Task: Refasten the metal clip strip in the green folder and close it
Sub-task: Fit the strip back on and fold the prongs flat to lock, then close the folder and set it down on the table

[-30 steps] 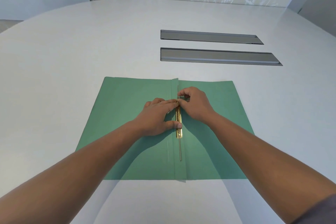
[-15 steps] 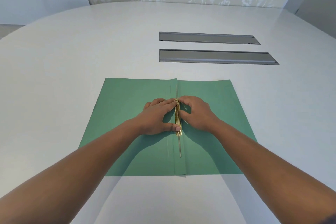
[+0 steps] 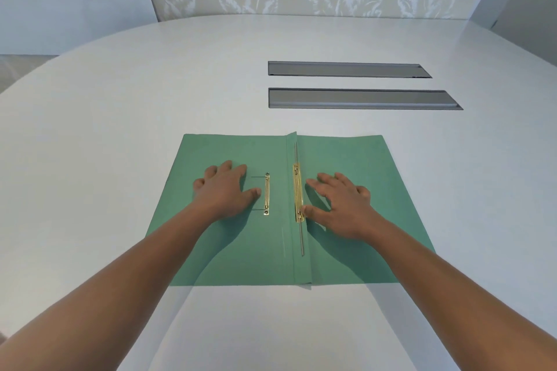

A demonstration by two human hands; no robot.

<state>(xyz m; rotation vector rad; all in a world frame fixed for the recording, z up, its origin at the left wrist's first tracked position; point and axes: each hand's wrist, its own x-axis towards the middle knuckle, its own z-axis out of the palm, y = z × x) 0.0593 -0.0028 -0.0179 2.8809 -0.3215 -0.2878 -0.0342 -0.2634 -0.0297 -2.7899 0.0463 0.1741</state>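
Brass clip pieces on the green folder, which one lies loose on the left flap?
The thinner brass strip, beside the left hand. The wider brass piece sits along the spine fold.

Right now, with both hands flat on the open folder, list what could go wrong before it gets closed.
1. The loose clip strip lies unfastened on the left cover beside the left hand; closing the green folder now would probably trap it or let it slide out.
2. The straight prong sticks out past the base strip near the spine and may snag fingers or crease the cover.
3. The right hand only presses the base strip's edge, so it could shift during refitting.
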